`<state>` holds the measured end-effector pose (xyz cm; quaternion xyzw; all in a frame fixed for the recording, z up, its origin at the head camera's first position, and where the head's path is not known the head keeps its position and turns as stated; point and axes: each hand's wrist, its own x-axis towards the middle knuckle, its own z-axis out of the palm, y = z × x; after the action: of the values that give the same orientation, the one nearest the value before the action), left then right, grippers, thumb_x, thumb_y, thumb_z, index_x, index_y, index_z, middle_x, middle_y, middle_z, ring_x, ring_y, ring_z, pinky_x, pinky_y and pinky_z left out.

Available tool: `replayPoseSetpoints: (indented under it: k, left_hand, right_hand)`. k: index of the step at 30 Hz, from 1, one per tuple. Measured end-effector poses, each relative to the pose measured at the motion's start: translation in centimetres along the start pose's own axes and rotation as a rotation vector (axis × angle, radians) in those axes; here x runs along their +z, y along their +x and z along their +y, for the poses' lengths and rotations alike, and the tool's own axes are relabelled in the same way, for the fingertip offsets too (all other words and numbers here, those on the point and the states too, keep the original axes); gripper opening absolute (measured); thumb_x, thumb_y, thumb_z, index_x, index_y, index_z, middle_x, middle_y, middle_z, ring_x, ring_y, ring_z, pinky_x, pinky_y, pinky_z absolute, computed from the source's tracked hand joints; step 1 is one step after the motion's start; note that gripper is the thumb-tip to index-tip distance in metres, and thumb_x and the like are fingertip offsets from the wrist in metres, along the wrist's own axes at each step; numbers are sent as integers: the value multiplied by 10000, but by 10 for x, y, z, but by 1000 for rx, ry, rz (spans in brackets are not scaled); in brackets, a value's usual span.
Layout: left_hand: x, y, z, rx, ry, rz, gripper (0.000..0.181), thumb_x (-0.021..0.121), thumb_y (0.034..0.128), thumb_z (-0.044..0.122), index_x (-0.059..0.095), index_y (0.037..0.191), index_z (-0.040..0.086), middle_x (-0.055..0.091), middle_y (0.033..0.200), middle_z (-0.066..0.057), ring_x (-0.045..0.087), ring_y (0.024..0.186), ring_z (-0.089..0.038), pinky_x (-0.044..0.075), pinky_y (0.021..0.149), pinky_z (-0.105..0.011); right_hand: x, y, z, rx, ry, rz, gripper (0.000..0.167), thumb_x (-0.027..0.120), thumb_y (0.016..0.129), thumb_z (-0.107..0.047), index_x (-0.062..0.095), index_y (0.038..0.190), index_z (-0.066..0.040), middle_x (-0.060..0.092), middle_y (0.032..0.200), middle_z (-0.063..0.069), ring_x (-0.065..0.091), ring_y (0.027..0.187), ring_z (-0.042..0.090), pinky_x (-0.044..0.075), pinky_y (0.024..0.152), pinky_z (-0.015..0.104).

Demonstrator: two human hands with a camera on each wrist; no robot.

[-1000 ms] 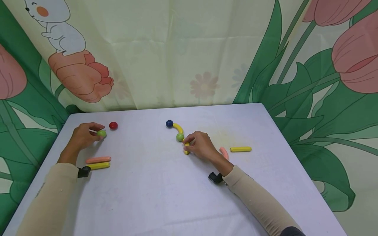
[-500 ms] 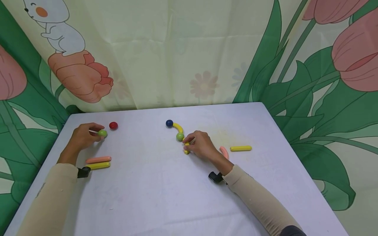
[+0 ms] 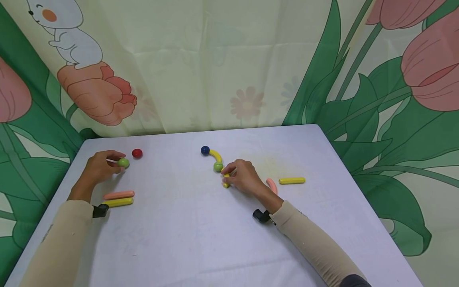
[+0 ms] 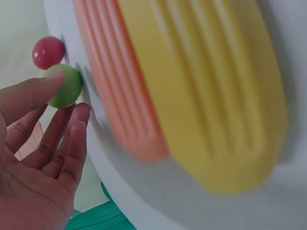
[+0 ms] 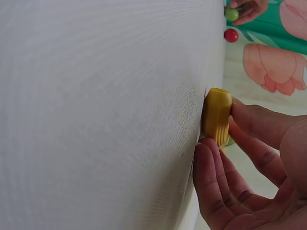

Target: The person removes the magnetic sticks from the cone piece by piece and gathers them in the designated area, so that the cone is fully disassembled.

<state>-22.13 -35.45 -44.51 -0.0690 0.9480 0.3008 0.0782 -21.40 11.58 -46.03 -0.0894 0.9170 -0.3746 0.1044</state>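
Observation:
At the table's left, my left hand (image 3: 99, 168) pinches a green ball (image 3: 123, 162). In the left wrist view the thumb presses on the green ball (image 4: 67, 86) and fingertips lie beneath it. A red ball (image 3: 137, 153) sits just beyond. Mid-table, my right hand (image 3: 244, 175) pinches a yellow ribbed stick (image 5: 217, 117) between thumb and fingers, low against the table surface. The stick's far end meets a second green ball (image 3: 218, 166). From that ball a curved yellow piece (image 3: 216, 155) leads to a dark blue ball (image 3: 204, 150).
A straight pink stick (image 3: 118, 195) and a straight yellow stick (image 3: 119, 202) lie side by side near the left wrist. Right of my right hand lie a curved pink piece (image 3: 271, 185) and another yellow stick (image 3: 292, 180). A printed curtain (image 3: 179, 79) hangs behind the table (image 3: 172, 239).

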Motion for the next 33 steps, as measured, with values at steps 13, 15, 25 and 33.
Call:
replayPoseSetpoints:
  k: [13,15,25,33]
  left_hand:
    - [-5,-7,1,1,-4,26,567,724,986,83,521,1511,24,513,1459,-327,491,1305,-536,524,1037,-656]
    - [-7,-9,3,8,-5,43,581,725,987,91,513,1525,32,514,1467,-324,490,1316,-538,524,1033,-664]
    - [-8,-21,48,130,24,200,535,764,972,106,590,1476,59,574,1439,-284,530,1283,-503,550,978,-655]
    - [17,-33,117,329,-13,195,449,796,947,88,676,1380,90,641,1346,-196,608,1187,-405,564,971,-593]
  right_hand:
    - [0,-1,0,2,-2,2,185,911,854,-181,840,1024,-194,691,1028,-11,655,855,155,572,740,267]
    - [0,-1,0,0,0,-1,184,908,857,-179,839,1027,-190,692,1033,-8,654,854,155,572,737,262]
    - [-1,-2,-1,-13,-9,4,187,909,856,-179,837,1028,-187,707,1028,-18,652,867,162,571,753,278]
    - [0,-2,1,-29,-2,7,205,914,848,-166,808,1022,-191,727,1033,-17,668,860,156,584,773,286]
